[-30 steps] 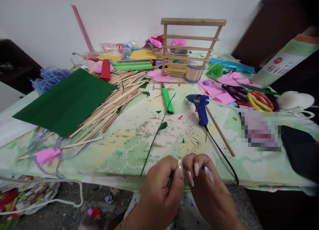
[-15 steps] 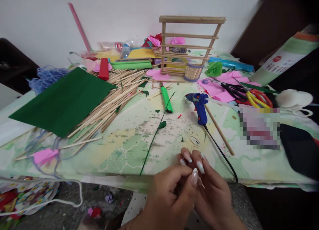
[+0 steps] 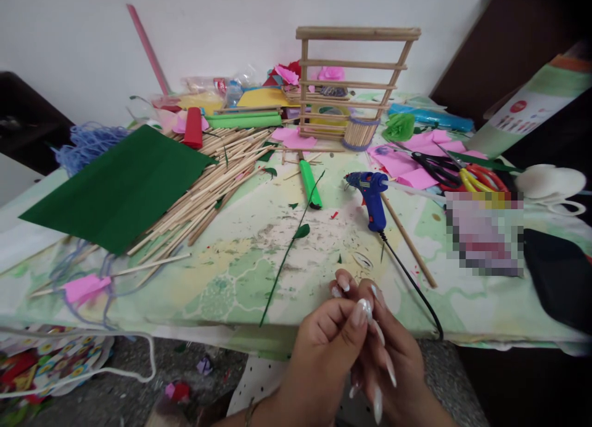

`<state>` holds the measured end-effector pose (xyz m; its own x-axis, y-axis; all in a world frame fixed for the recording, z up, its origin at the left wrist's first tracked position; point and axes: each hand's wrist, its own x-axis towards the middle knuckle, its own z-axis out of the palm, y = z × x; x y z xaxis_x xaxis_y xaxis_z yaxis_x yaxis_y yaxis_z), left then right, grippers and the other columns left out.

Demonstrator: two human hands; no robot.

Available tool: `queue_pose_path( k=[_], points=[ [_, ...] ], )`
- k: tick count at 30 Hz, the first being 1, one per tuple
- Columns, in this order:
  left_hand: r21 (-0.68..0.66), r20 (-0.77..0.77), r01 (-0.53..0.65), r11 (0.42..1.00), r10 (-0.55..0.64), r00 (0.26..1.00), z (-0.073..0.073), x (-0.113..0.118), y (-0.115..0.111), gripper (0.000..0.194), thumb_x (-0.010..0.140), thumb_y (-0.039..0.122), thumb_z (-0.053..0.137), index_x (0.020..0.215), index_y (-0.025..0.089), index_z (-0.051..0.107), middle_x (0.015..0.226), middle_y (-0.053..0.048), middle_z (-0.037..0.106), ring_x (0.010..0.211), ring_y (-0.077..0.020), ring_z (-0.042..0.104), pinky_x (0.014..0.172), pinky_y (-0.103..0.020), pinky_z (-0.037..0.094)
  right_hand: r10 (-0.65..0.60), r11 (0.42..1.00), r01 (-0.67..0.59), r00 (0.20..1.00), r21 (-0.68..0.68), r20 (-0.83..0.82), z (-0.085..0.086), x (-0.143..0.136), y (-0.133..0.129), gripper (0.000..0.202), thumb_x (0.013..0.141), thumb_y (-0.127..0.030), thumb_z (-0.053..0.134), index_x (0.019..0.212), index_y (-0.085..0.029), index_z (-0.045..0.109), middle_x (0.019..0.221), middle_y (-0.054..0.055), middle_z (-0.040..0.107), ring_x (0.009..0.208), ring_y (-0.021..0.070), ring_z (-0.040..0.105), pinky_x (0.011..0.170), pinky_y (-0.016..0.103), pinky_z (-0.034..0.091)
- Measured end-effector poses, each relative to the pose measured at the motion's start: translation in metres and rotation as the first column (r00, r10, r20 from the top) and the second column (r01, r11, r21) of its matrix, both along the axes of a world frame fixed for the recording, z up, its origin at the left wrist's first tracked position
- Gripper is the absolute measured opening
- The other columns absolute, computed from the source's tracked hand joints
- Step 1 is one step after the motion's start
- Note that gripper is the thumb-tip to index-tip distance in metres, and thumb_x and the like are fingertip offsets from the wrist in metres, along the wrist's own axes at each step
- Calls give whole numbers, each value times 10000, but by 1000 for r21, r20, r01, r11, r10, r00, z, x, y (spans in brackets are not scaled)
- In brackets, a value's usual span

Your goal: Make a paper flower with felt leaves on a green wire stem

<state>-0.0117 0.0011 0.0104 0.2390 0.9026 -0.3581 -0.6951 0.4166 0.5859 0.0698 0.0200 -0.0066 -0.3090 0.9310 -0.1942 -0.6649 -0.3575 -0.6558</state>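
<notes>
At the table's front edge my left hand (image 3: 321, 353) and my right hand (image 3: 400, 359) are pressed together. Both are closed, thumbs and fingertips meeting; anything between them is hidden or too small to make out. Just left of my hands lies a thin green stem (image 3: 285, 257) with one leaf (image 3: 301, 231). Beyond them a blue glue gun (image 3: 372, 198) rests on its side, its black cord running toward the front edge. A green utility knife (image 3: 309, 183) lies behind the stem. Right of the glue gun is a wooden stick (image 3: 409, 242).
On the left, a dark green sheet (image 3: 120, 189) partly covers a pile of thin sticks (image 3: 222, 180). A stick frame (image 3: 358, 34) with a small round stick cup (image 3: 361, 134) stands at the back. Scissors (image 3: 476, 177), pink paper (image 3: 419, 161) and a black flat object (image 3: 557, 276) lie right.
My fingers have shifted against each other, and the right hand's fingers now extend further down below the left thumb. The table things stay in place; the view has moved slightly.
</notes>
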Motion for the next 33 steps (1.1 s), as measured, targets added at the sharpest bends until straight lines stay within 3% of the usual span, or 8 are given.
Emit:
queue_pose_path(
  k=[6, 10, 13, 16, 19, 22, 28, 33],
  points=[
    [-93, -100, -43, 995, 33, 994, 6, -8, -4, 471, 682, 543, 784, 669, 154, 520, 452, 87, 424, 373, -13, 299, 371, -125, 214, -242, 915, 134, 937, 380, 252, -10, 10, -4, 211, 908, -404, 584, 779, -276, 693, 983, 26, 439, 852, 170, 492, 766, 315, 451],
    [-36, -207, -168, 985, 157, 966, 7, -15, -6, 457, 718, 527, 766, 656, 156, 505, 467, 99, 365, 430, -22, 255, 423, -131, 217, -311, 797, 5, 860, 603, 403, -16, 26, -1, 276, 971, -373, 483, 993, -289, 745, 970, 40, 446, 944, 189, 457, 840, 329, 386],
    [6, -271, -222, 975, 215, 938, 4, -21, -2, 450, 725, 535, 756, 676, 163, 508, 505, 94, 368, 461, -35, 277, 445, -138, 244, -59, 836, -185, 906, 517, 419, -13, 35, 1, 353, 996, -409, 423, 1158, -283, 710, 788, 23, 521, 750, 156, 494, 693, 294, 383],
    [86, -367, -212, 974, 228, 902, 2, -28, 4, 445, 790, 560, 680, 666, 178, 489, 503, 85, 378, 452, -52, 299, 430, -160, 257, 338, 887, -383, 919, 256, 205, -6, 37, 1, 534, 1008, -520, 280, 1290, -236, 633, 532, -25, 486, 469, 104, 403, 524, 242, 317],
    [259, -520, -223, 940, 331, 787, -1, -33, 8, 438, 882, 545, 569, 650, 184, 484, 529, 58, 424, 477, -73, 372, 457, -185, 314, 550, 835, -532, 811, 138, -200, -1, 33, -2, 788, 954, -650, 61, 1418, -184, 496, 450, -37, 477, 316, 79, 291, 380, 197, 223],
    [418, -617, -211, 884, 447, 648, -6, -35, 9, 378, 963, 474, 464, 725, 189, 538, 590, 39, 476, 536, -91, 444, 520, -207, 368, 526, 836, -544, 755, 76, -392, 1, 29, -5, 961, 865, -736, -61, 1454, -160, 434, 389, -54, 440, 258, 90, 223, 329, 199, 201],
    [512, -726, -103, 852, 494, 479, -11, -39, 5, 305, 1010, 347, 389, 781, 203, 529, 645, 28, 476, 591, -110, 465, 573, -238, 386, 535, 822, -570, 756, 22, -377, 0, 25, -8, 997, 803, -833, 27, 1507, -189, 316, 421, -52, 509, 274, 93, 274, 345, 188, 241],
    [580, -811, 61, 812, 569, 138, -9, -43, 6, 196, 969, 208, 461, 781, 200, 515, 662, 33, 480, 606, -111, 463, 595, -237, 375, 621, 783, -608, 755, 130, -212, 5, 23, -8, 879, 840, -809, 191, 1536, -274, 216, 646, -11, 622, 449, 78, 408, 508, 196, 334]
  ],
)
